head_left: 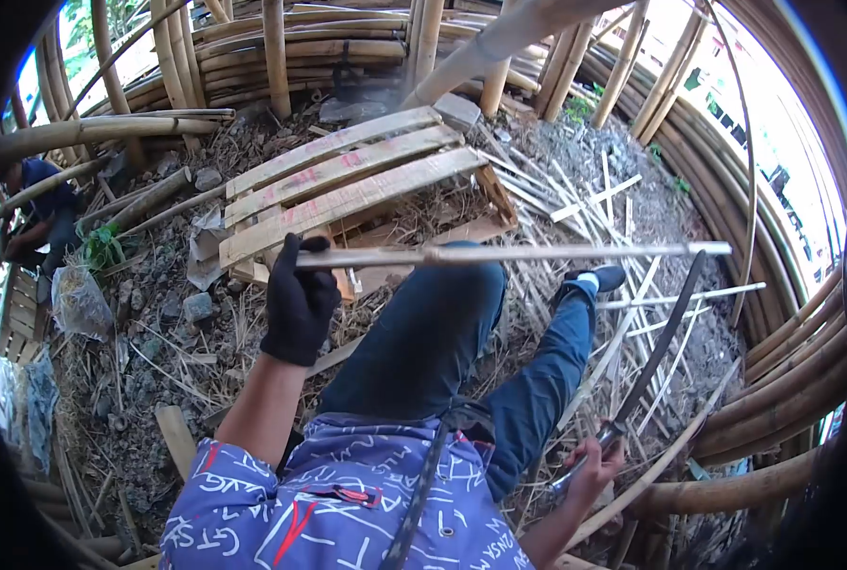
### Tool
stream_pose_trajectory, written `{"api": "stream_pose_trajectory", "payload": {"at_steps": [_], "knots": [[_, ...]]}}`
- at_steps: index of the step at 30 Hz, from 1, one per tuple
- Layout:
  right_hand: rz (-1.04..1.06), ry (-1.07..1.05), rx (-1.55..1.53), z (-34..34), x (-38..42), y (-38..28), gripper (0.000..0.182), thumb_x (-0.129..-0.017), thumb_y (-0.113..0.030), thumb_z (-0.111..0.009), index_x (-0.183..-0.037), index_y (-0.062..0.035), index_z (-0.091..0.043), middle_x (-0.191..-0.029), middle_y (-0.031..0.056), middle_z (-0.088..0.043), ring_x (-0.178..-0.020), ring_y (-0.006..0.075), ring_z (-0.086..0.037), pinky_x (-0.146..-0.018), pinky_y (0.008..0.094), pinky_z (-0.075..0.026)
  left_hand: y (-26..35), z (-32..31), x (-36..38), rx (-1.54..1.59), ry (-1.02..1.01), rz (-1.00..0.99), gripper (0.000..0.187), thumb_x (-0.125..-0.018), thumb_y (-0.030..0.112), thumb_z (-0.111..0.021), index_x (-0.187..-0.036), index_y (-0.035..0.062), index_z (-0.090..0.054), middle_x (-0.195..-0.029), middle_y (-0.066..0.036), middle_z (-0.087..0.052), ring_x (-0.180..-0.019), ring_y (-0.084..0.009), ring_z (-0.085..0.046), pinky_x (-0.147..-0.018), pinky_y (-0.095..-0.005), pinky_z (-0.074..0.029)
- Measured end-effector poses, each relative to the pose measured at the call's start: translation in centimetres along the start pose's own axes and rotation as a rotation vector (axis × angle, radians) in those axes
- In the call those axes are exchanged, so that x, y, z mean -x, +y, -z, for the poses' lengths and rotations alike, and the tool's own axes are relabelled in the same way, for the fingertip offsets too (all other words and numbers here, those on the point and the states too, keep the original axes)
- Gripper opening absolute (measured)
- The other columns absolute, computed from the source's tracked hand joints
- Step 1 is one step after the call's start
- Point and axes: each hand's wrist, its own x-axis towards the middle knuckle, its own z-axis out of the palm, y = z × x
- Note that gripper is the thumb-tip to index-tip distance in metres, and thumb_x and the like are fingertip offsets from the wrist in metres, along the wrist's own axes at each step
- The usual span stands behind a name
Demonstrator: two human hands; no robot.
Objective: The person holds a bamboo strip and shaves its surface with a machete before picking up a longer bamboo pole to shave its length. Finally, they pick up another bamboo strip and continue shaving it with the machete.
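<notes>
My left hand (pixel 302 306), in a black glove, is closed around one end of a split bamboo strip (pixel 547 253). The strip runs level to the right, passing over my bent knee in this view. Bare and low on the right, my right hand (pixel 594 467) grips the handle of a machete (pixel 657 359). Its long dark blade points up and away, and the tip overlaps the strip near its far end. Beyond the strip lies a wooden pallet (pixel 352 198) with pale slats, tilted on the ground.
Loose bamboo strips (pixel 594 201) litter the ground to the right. Stacked bamboo poles (pixel 770 237) curve around the right side and back. A thick pole (pixel 509 43) slants in overhead. Another person (pixel 38 204) crouches at far left, near a plastic bag (pixel 81 302).
</notes>
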Motion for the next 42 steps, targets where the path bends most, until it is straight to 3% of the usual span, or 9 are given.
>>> {"api": "stream_pose_trajectory", "payload": {"at_steps": [20, 24, 28, 30, 34, 36, 38, 40, 42], "knots": [[0.023, 0.054, 0.027, -0.2, 0.1, -1.6, 0.039, -0.083, -0.006, -0.057, -0.12, 0.0021, -0.047, -0.066, 0.0066, -0.053, -0.041, 0.01, -0.045, -0.038, 0.0216, -0.039, 1.1, -3.8, -4.2, -0.162, -0.04, -0.503, 0.041, -0.096, 0.048, -0.047, -0.093, 0.0098, -0.061, -0.053, 0.002, -0.047, -0.038, -0.0059, -0.037, -0.036, -0.0206, -0.028], [-0.002, 0.033, 0.086, 0.7, -1.7, 0.8, 0.043, -0.083, -0.004, -0.057, -0.124, 0.0, -0.045, -0.075, 0.0069, -0.052, -0.05, 0.0093, -0.046, -0.04, 0.0223, -0.042, 3.6, -6.9, -4.7, -0.279, -0.07, -0.759, 0.043, -0.098, 0.047, -0.042, -0.087, 0.0092, -0.06, -0.049, 0.004, -0.041, -0.035, -0.0048, -0.029, -0.034, -0.0222, -0.018], [0.03, -0.002, 0.106, 0.3, -4.8, 2.9, 0.043, -0.082, -0.004, -0.057, -0.123, -0.0006, -0.046, -0.071, 0.0056, -0.051, -0.046, 0.0095, -0.045, -0.039, 0.0226, -0.041, 5.7, -9.9, -4.5, -0.127, -0.053, -1.122, 0.046, -0.099, 0.047, -0.04, -0.078, 0.0076, -0.054, -0.053, 0.002, -0.043, -0.041, -0.0083, -0.037, -0.043, -0.0259, -0.029], [0.002, 0.001, 0.117, 0.3, -5.5, 2.9, 0.042, -0.082, -0.004, -0.057, -0.122, -0.0009, -0.047, -0.07, 0.005, -0.051, -0.044, 0.0096, -0.044, -0.039, 0.0228, -0.04, 7.7, -10.1, -2.9, -0.376, -0.543, -1.224, 0.047, -0.099, 0.047, -0.039, -0.077, 0.0071, -0.052, -0.053, 0.001, -0.042, -0.045, -0.0108, -0.039, -0.048, -0.0294, -0.031], [-0.081, 0.046, 0.074, -1.8, -5.8, 1.0, 0.039, -0.081, -0.003, -0.056, -0.119, -0.0007, -0.048, -0.068, 0.0043, -0.049, -0.044, 0.0097, -0.044, -0.038, 0.0234, -0.04, 9.9, -14.0, -0.2, -0.406, -0.888, -1.182, 0.048, -0.099, 0.048, -0.036, -0.07, 0.0118, -0.045, -0.053, 0.001, -0.039, -0.045, -0.0115, -0.035, -0.048, -0.031, -0.029], [-0.15, 0.02, -0.021, -2.1, -5.9, 0.9, 0.039, -0.081, 0.0, -0.055, -0.119, 0.0006, -0.046, -0.069, 0.0057, -0.051, -0.045, 0.0111, -0.046, -0.042, 0.0235, -0.042, 10.3, -15.7, 0.2, -0.323, -0.601, -1.249, 0.046, -0.099, 0.046, -0.033, -0.067, 0.0135, -0.041, -0.056, 0.0, -0.04, -0.048, -0.0122, -0.035, -0.049, -0.0305, -0.027], [-0.178, 0.051, -0.031, -2.2, -5.8, 0.5, 0.037, -0.081, 0.001, -0.054, -0.117, 0.0006, -0.048, -0.068, 0.0053, -0.05, -0.045, 0.011, -0.046, -0.043, 0.0239, -0.043, 13.6, -18.7, 0.4, -0.691, -1.05, -1.077, 0.032, -0.096, 0.027, -0.048, -0.082, 0.0019, -0.062, -0.076, -0.009, -0.062, -0.068, -0.0173, -0.061, -0.072, -0.0343, -0.052], [-0.193, 0.043, 0.01, -2.1, -5.8, 0.4, 0.036, -0.08, 0.001, -0.054, -0.116, 0.001, -0.048, -0.067, 0.005, -0.049, -0.045, 0.0111, -0.046, -0.043, 0.024, -0.043, 12.7, -22.7, -0.2, -0.375, -0.301, -1.578, 0.045, -0.098, 0.037, -0.04, -0.098, -0.0015, -0.062, -0.075, -0.009, -0.059, -0.074, -0.0222, -0.062, -0.075, -0.0333, -0.053], [-0.197, 0.058, -0.013, -2.0, -5.9, 0.3, 0.034, -0.08, 0.002, -0.053, -0.114, 0.0013, -0.048, -0.067, 0.0048, -0.049, -0.045, 0.0111, -0.047, -0.042, 0.0236, -0.042, 15.1, -27.0, -0.7, -0.66, -0.603, -1.628, 0.044, -0.098, 0.037, -0.04, -0.098, -0.0015, -0.062, -0.075, -0.009, -0.059, -0.074, -0.022, -0.062, -0.074, -0.0332, -0.053]]}}
